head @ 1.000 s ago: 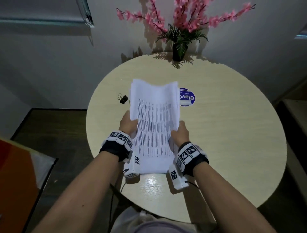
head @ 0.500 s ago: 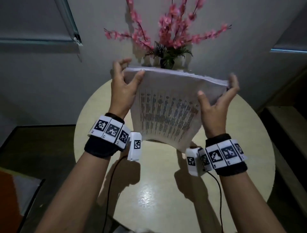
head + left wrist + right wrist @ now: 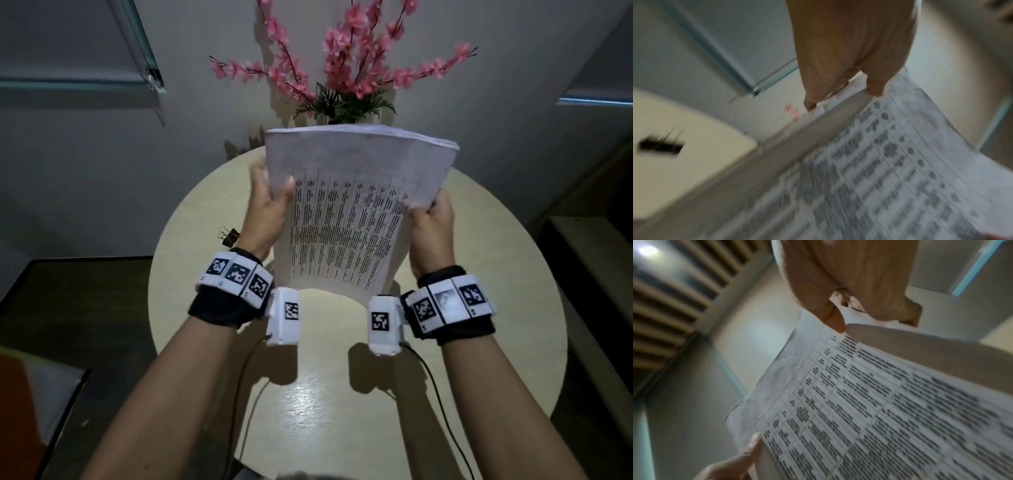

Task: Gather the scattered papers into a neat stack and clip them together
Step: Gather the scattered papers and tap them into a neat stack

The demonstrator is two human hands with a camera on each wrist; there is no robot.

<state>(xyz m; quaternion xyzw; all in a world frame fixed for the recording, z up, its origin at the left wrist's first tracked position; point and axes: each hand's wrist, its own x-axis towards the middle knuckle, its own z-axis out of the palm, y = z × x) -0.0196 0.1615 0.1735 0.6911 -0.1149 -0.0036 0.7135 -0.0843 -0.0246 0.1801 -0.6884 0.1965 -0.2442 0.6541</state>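
Two hands hold one stack of papers (image 3: 346,212) upright above the round table (image 3: 479,274) in the head view, printed side toward the person. The left hand (image 3: 265,209) grips the stack's left edge, thumb on the front sheet; the right hand (image 3: 432,228) grips the right edge lower down, fingers curled behind. A black binder clip (image 3: 228,236) lies on the table left of the left wrist, apart from the papers, and a vase of pink flowers (image 3: 342,68) stands behind the stack.

Only the left wrist view shows the thickness of the stack's side edge (image 3: 797,146), with the left thumb (image 3: 875,87) on the front sheet and the clip on the table beyond; it is blurred.

From the right wrist view, the right thumb (image 3: 835,321) presses the printed table, and the left thumb (image 3: 752,446) reaches the far edge.
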